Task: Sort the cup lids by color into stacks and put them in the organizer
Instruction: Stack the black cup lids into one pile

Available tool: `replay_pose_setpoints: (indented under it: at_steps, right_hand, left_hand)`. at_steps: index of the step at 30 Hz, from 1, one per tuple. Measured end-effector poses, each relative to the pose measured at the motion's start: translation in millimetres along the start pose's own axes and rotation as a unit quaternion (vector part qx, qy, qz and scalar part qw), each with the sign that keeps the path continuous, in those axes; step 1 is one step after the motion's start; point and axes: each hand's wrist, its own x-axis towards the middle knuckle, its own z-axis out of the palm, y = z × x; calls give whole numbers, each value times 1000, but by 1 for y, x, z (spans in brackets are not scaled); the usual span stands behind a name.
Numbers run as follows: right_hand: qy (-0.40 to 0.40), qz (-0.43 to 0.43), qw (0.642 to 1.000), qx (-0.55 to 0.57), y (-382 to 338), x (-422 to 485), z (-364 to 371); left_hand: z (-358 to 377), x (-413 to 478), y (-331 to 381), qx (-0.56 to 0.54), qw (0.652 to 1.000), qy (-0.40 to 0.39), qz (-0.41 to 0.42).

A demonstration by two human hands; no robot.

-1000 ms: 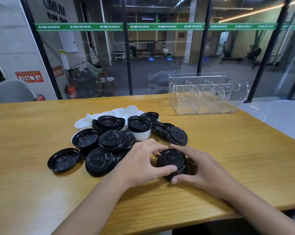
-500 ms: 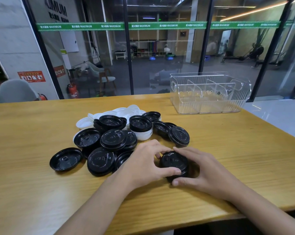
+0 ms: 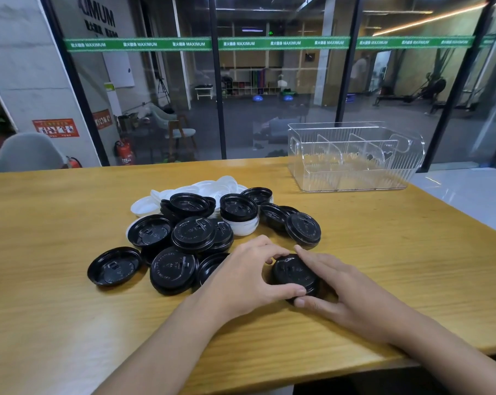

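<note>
Black lids [image 3: 293,273] gripped by left hand [image 3: 247,277] and right hand [image 3: 346,292]; organizer [image 3: 355,181] contents unclear.

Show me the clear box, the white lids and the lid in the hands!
clear box [image 3: 355,181]: head view, its front wall.
white lids [image 3: 143,206]: head view, the leftmost lid.
held lid [image 3: 293,273]: head view, its black top.

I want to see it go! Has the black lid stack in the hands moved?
No. The black lid stack stays just as close to the leaning black lid behind it.
</note>
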Motion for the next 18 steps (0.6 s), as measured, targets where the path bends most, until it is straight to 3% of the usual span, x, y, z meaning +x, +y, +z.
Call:
replay_pose_setpoints:
  at_steps: [8, 12, 18]
  right_hand:
    - [4, -14, 999, 30, 3, 2, 3]
    - [26, -11, 998, 58, 0, 6, 0]
    - [7, -44, 997, 58, -10, 20, -3]
  left_hand:
    - [-7, -3, 3, 77, 997, -14, 19]
    - [-20, -15, -3, 60, 998, 5, 16]
    - [-38, -56, -23, 158, 985, 47, 41]
